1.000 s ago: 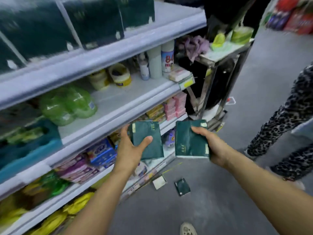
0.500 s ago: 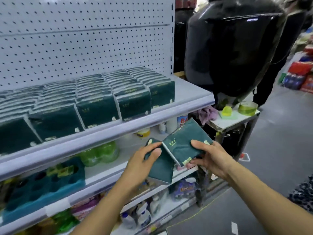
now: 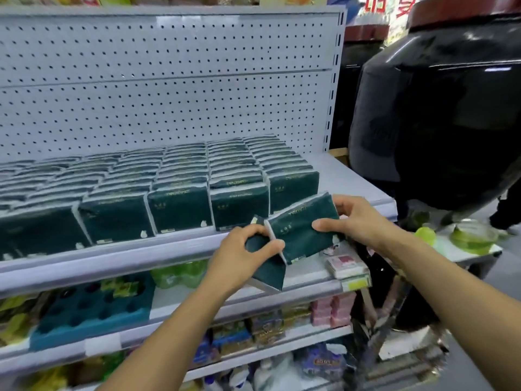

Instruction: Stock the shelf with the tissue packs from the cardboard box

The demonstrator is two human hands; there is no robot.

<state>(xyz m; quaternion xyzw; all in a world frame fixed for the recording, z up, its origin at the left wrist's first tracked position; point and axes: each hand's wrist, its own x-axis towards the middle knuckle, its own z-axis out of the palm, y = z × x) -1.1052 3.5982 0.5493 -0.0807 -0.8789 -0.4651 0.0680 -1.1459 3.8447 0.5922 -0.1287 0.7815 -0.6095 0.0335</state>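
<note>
Head view, hands [image 3: 245, 249] [image 3: 355, 221] gripping tissue packs [image 3: 304, 232], stocked shelf [image 3: 352, 176]

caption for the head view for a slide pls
Left hand and right hand each hold a green tissue pack before the stocked shelf.

Bare left hand [image 3: 242, 251] and right hand [image 3: 352, 221], each on a forearm uncovered to the lower frame edge: no sleeves, gloves, rings, watches or bands. Short, unpainted nails. Both forearms appear below the top shelf [image 3: 352, 176]; 2 thumbs visible.
</note>
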